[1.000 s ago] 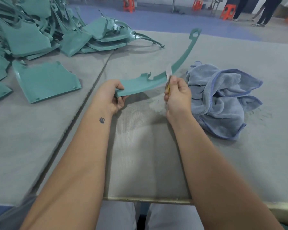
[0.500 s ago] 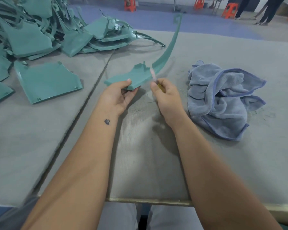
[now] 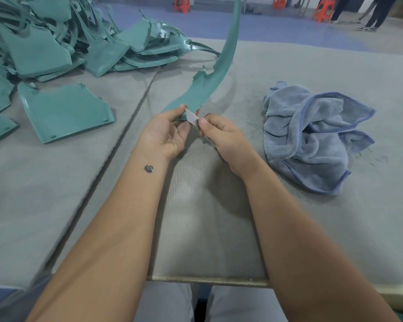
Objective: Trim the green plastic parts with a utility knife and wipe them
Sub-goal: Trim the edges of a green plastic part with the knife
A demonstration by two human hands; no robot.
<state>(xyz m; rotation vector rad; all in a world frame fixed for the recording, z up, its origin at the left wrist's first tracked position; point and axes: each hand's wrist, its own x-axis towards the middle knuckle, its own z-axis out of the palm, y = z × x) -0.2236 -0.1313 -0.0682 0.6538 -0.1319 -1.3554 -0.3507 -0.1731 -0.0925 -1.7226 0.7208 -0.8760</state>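
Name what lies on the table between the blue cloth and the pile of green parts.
In the head view, between the blue cloth and the pile of green parts stands the curved green part, held by the left hand, with the right hand's blade against it.

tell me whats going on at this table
A person is trimming a long curved green plastic part. The left hand pinches its near end, while the right hand holds a utility knife blade against that end. A blue cloth lies crumpled to the right, and a pile of green parts sits far left.
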